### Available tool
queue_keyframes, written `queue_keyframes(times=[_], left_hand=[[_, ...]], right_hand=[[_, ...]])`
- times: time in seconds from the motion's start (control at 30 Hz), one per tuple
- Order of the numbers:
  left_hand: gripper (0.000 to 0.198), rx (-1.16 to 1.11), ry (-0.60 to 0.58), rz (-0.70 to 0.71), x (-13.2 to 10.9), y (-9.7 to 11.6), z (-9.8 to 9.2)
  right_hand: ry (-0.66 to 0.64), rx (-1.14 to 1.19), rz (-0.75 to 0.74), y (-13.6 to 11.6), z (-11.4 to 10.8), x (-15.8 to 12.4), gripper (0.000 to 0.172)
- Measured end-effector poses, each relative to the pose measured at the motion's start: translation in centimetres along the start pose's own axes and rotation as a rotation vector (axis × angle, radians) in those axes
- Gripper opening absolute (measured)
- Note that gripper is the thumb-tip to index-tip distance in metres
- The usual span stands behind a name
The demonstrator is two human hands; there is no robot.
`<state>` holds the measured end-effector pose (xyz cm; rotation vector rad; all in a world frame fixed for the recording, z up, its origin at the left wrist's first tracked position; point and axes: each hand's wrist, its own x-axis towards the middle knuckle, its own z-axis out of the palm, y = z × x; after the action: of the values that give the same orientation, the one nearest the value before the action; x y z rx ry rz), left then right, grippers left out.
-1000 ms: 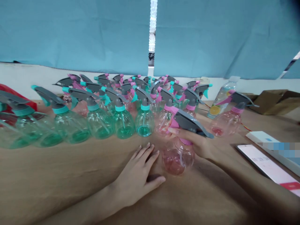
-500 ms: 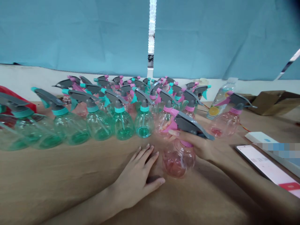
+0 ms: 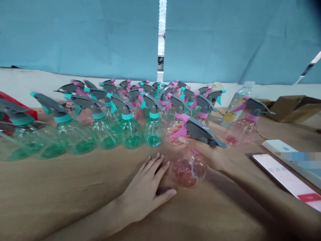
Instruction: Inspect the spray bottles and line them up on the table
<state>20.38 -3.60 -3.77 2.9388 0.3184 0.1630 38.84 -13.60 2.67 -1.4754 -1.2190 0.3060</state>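
My right hand (image 3: 203, 149) is wrapped round the neck of a pink spray bottle (image 3: 189, 169), just below its grey and pink trigger head. The bottle stands near the front of the table, its nozzle pointing left. My fingers partly hide the neck. Flat on the table, left of this bottle, lies my left hand (image 3: 147, 187), fingers spread and holding nothing. Behind my left hand is a green spray bottle (image 3: 153, 130) at the right end of the front green row. Another pink spray bottle (image 3: 242, 130) stands to the right, beyond my right hand.
Several green and pink spray bottles crowd the table's back and left. A clear drink bottle (image 3: 238, 100) and a cardboard box (image 3: 288, 108) stand back right. A phone (image 3: 283, 174) lies by a white box (image 3: 281, 147). Something red (image 3: 18, 105) sits far left.
The pink spray bottle in my right hand has shifted very slightly left and up in view. My left hand stays flat in place.
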Motion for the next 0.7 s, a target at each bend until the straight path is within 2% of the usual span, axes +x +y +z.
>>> queue_keyframes(times=[0.13,0.33,0.5,0.63,0.7], left_hand=[[0.069,-0.001,0.004,0.000,-0.03,0.05,0.03],[0.070,0.013,-0.006,0.000,0.06,0.03,0.05],[0.070,0.002,-0.013,0.001,0.04,0.06,-0.03],[0.070,-0.009,-0.009,-0.002,-0.04,0.06,-0.05],[0.070,-0.008,-0.008,0.000,-0.04,0.02,-0.01]], right_hand=[[-0.023,0.077,0.052,-0.45,-0.01,0.11,0.012],[-0.054,0.113,0.048,-0.50,0.09,0.17,0.012],[-0.001,0.084,0.079,-0.34,0.07,0.12,0.012],[-0.022,0.104,0.049,-0.18,0.03,0.06,0.010],[0.000,0.044,0.020,-0.39,0.04,0.10,0.011]])
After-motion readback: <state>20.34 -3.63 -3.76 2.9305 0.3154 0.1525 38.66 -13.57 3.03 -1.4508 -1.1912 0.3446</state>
